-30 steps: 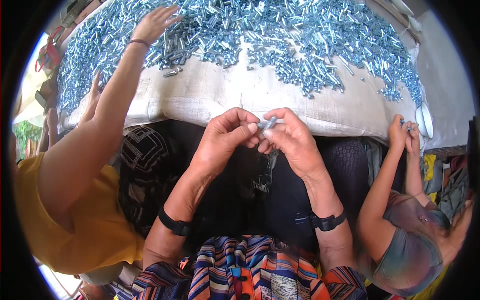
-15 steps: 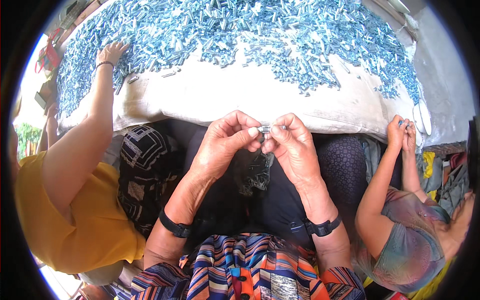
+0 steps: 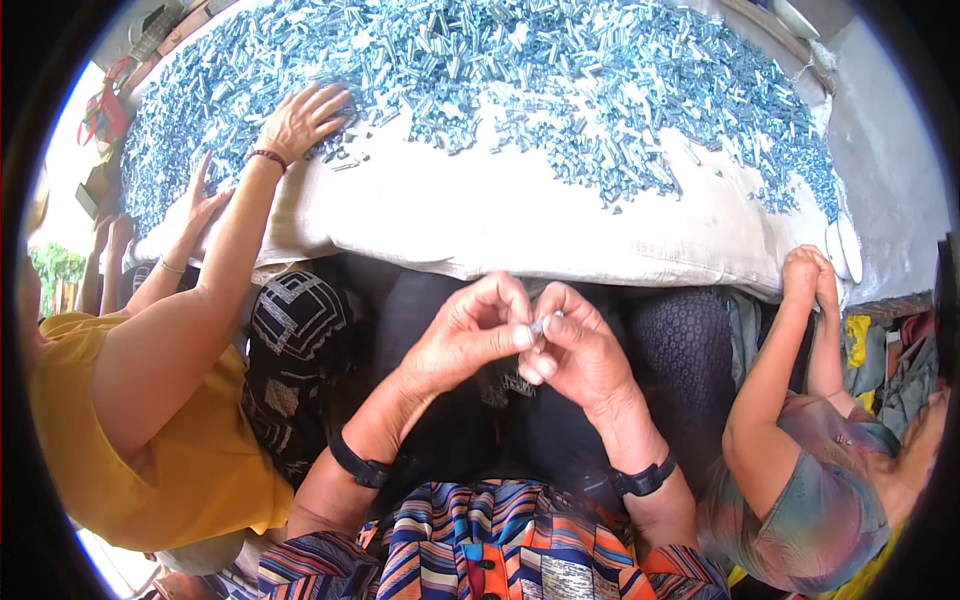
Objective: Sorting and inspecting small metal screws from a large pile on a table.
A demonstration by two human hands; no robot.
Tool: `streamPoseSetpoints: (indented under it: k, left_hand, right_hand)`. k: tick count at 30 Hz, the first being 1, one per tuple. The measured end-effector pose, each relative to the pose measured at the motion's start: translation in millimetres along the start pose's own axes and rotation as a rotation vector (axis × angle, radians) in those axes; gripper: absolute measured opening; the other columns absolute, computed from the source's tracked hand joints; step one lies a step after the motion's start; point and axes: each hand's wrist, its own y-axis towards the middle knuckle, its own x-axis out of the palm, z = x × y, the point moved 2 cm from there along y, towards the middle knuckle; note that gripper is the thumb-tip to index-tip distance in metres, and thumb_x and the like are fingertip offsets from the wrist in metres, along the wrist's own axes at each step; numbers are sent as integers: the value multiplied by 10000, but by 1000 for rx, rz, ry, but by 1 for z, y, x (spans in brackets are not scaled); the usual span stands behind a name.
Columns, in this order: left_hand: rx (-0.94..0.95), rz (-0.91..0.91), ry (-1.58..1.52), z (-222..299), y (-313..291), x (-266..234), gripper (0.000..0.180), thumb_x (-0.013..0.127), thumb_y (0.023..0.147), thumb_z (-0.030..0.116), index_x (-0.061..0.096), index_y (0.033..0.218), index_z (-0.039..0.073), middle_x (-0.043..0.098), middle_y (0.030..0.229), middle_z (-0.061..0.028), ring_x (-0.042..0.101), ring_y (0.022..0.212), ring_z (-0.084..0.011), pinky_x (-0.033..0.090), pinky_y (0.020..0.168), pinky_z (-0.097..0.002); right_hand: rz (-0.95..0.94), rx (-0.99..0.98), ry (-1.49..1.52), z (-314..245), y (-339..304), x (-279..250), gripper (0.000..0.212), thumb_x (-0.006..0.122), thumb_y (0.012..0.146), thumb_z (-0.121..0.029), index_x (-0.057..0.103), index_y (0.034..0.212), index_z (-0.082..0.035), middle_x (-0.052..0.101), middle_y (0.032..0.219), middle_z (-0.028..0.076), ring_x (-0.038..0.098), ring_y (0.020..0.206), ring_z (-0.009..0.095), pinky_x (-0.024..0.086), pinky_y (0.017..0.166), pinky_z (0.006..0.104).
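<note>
Over my lap, my left hand [image 3: 463, 335] and my right hand [image 3: 583, 355] meet fingertip to fingertip. Between them is a small shiny silvery-blue piece [image 3: 541, 325], mostly covered by the fingers. My right thumb and forefinger pinch it, while the left thumb and forefinger close at its other end. Beyond my hands, a pale cloth-covered surface [image 3: 430, 220] carries a wide spread of similar short, shiny blue pieces [image 3: 440, 60].
At the left, a co-worker in a yellow top [image 3: 180, 440] rests a hand [image 3: 303, 122] on the pile. Another co-worker [image 3: 820, 470] at the right holds both hands together by the cloth edge. A white oval object [image 3: 845, 247] sits at the right corner.
Both my hands have come lower, nearer my lap, and the piece is more hidden by my fingers. The left co-worker's hand has moved right along the pile.
</note>
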Motion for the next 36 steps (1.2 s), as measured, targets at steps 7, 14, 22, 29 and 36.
streamPoseSetpoints:
  k: [7,14,22,29,36]
  left_hand:
    - [-124,74,236,0,3,-21,187,701,822,127,589,945,41,587,863,19,534,809,-66,439,749,-222]
    - [71,486,1137,57,80,-67,234,691,783,170,607,926,5,619,822,-94,603,727,-185,467,639,-307]
    - [102,632,1647,49,148,-93,197,649,799,221,603,888,52,636,903,-142,622,846,-348,473,725,-457]
    - [145,639,1596,51,152,-93,186,640,789,221,591,834,48,649,838,-149,623,796,-333,470,672,-427]
    - [380,585,1365,47,115,-89,148,573,835,142,601,904,14,631,761,-146,626,686,-253,472,624,-347]
  right_hand:
    - [130,-22,-146,1,-7,-19,161,624,890,-179,538,843,-51,584,723,45,556,585,112,464,569,250]
    - [244,-22,-1278,-34,-7,-21,160,699,807,-112,611,876,3,589,587,35,519,543,48,423,518,224]
    - [464,-594,-1783,-122,111,-17,125,608,826,-119,612,869,-2,617,698,119,610,638,225,460,601,329]
    - [598,-593,-2288,-145,181,-49,104,575,809,-132,597,853,-41,605,845,187,603,827,363,476,686,464]
    - [536,-506,-1755,-122,136,-28,75,593,820,-92,585,843,-21,603,742,68,592,692,173,458,635,319]
